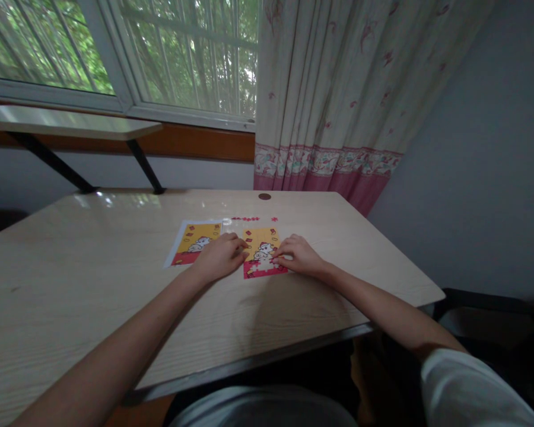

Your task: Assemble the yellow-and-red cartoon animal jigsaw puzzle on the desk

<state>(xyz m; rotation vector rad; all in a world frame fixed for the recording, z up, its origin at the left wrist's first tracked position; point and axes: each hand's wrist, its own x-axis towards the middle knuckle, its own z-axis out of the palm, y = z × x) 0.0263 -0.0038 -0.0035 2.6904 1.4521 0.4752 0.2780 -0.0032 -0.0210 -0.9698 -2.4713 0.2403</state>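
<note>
A jigsaw puzzle (260,237) lies flat on the table, yellow above and red below, with a white cartoon animal in the middle. A pale gap with jagged edges shows in its lower part. My left hand (225,255) touches the puzzle's left edge, thumb and fingers apart. At the right edge my right hand (300,255) has thumb and forefinger pinched together over the gap, apparently on a small puzzle piece mostly hidden by the fingertips. Loose red puzzle pieces (250,219) lie in a row behind the puzzle, with one puzzle piece (275,219) apart on the right.
A printed reference picture (191,237) with the same design lies left of the puzzle, partly behind my left hand. The wooden table (115,308) has a round cable cover (264,196) at the back. A raised shelf (71,123) stands back left, and a curtain (329,118) hangs behind.
</note>
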